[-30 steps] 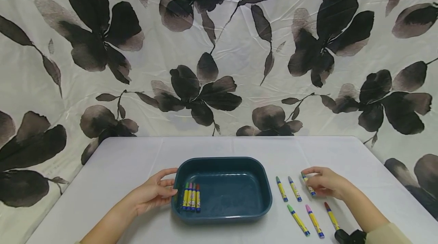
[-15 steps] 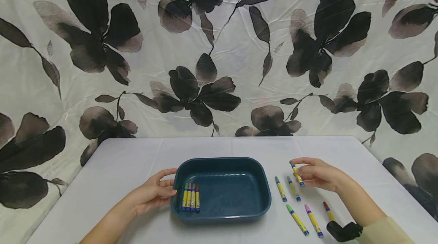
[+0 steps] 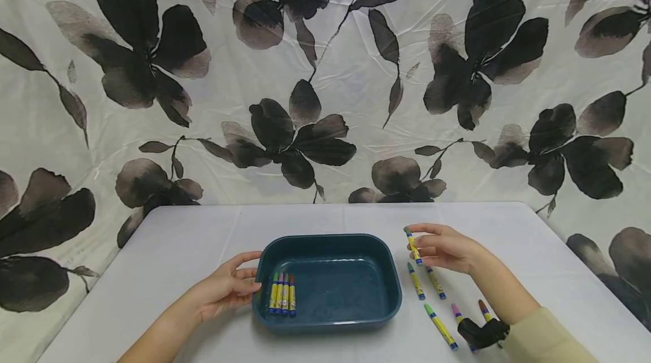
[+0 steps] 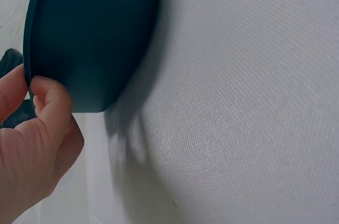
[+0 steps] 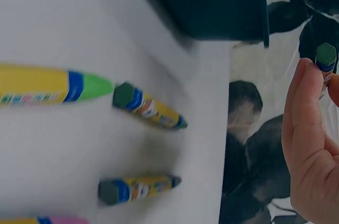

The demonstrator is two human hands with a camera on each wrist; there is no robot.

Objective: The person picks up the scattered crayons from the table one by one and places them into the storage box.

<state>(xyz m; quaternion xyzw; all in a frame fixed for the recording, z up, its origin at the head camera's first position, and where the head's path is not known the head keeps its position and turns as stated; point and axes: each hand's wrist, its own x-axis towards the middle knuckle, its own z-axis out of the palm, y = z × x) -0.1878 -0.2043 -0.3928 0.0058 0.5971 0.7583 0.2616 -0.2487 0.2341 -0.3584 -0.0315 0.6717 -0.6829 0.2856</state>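
My left hand (image 3: 226, 286) pinches the left rim of a dark teal tray (image 3: 346, 324), thumb on one side and fingers on the other in the left wrist view. Inside the tray's left end, several crayons (image 3: 282, 294) lie side by side. My right hand (image 3: 450, 247) holds a yellow-wrapped crayon (image 3: 413, 247) with a dark green tip, raised above the table just right of the tray. In the right wrist view that crayon's flat end (image 5: 326, 53) shows between the fingers and thumb. Below this hand lie a green crayon (image 3: 416, 281) and a greyish-green one (image 3: 436, 284).
Nearer the front edge are a light green crayon (image 3: 440, 326), a pink one (image 3: 456, 311) and a brown one (image 3: 484, 309). A black wrist mount (image 3: 483, 333) partly covers them. White cloth covers the table (image 3: 203, 227); a floral curtain (image 3: 325, 97) hangs behind.
My right hand has lifted the dark green crayon from the far right of the loose crayons and carried it leftward towards the tray. The left hand stays at the rim.
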